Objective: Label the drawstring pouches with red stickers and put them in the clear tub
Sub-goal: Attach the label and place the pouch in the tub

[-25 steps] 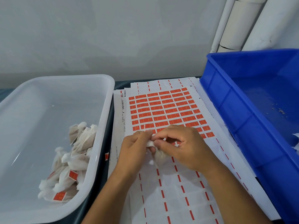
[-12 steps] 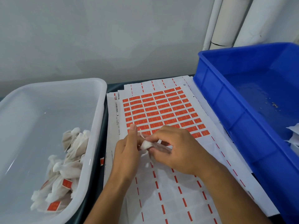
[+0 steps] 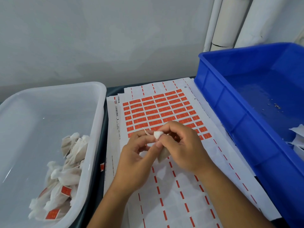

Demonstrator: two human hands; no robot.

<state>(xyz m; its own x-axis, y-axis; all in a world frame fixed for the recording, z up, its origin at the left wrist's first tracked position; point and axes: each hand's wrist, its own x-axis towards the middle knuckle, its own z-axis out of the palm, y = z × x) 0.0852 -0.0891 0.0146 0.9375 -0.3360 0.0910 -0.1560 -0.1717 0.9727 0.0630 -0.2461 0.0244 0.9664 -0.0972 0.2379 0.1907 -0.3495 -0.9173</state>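
Observation:
A small white drawstring pouch (image 3: 162, 153) is held just above the sticker sheet (image 3: 158, 111), whose upper half carries rows of red stickers. My right hand (image 3: 181, 148) grips the pouch, its gathered white top showing between the fingertips. My left hand (image 3: 136, 155) pinches the thin string at the pouch's top. The pouch's lower body is partly hidden behind my fingers. On the left stands the clear tub (image 3: 98, 122), holding several labelled pouches (image 3: 65, 178) with red stickers.
A blue crate (image 3: 230, 116) stands at the right, with white pouches (image 3: 296, 137) at its near right edge. More sheets lie stacked under the top one. White pipes (image 3: 230, 22) run up the grey wall behind.
Both hands have lifted the pouch off the sheet and turned it. The left fingers moved from lying beside the pouch to pinching its string. The camera view shifted left and down.

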